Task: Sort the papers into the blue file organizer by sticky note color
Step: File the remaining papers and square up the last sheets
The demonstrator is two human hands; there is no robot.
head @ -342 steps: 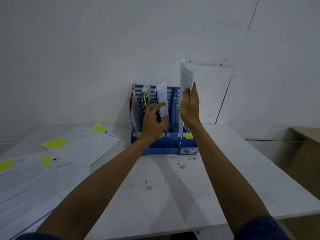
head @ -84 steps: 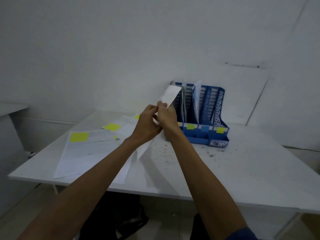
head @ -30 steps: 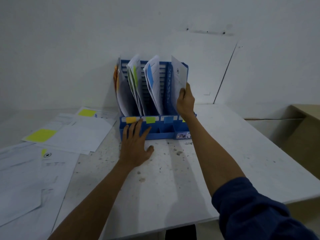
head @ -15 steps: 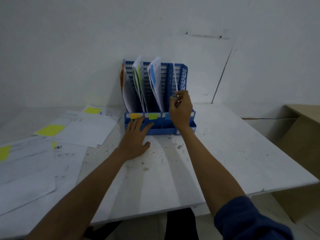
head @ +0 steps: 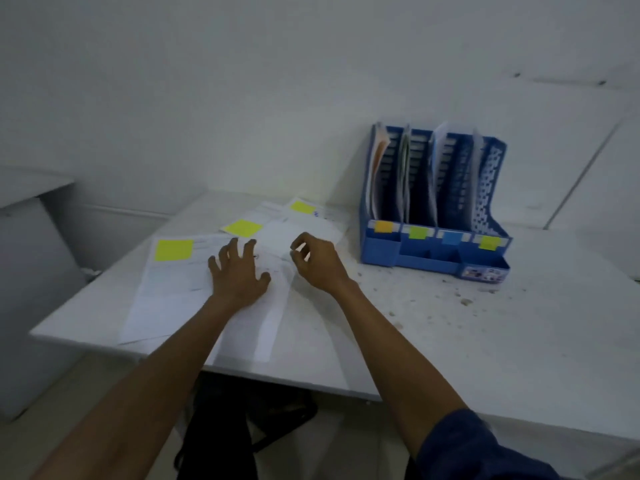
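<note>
On table, left half: loose papers (head: 180, 299), white printed sheets, lying flat, overlapping in a fan.
Sticky notes: three yellow ones show. One sits on the top corner of the nearest-left sheet (head: 173, 250), one on the middle sheet (head: 242, 227), one on the far sheet (head: 302, 206) next to the organizer.
Left hand (head: 239, 275): palm down on the papers, fingers spread and slightly bent, tips on the top sheet. It grips nothing.
Right hand (head: 318, 263): just beside the left, over the sheet to its right. Fingers are curled, thumb and index close with a small gap. Too blurred to tell if I have a paper edge pinched.
Blue file organizer (head: 433, 252): upright at the back right of the table, near the wall, apart from both hands. It has four slots.
Slot tabs, left to right: orange (head: 383, 226), green (head: 418, 232), blue (head: 450, 238), yellow (head: 489, 242).
Slot contents: sheets stand leaning in the left three slots, and a thin sheet edge shows at the rightmost.
Table (head: 467, 348): white top, with dark specks in front of the organizer.
</note>
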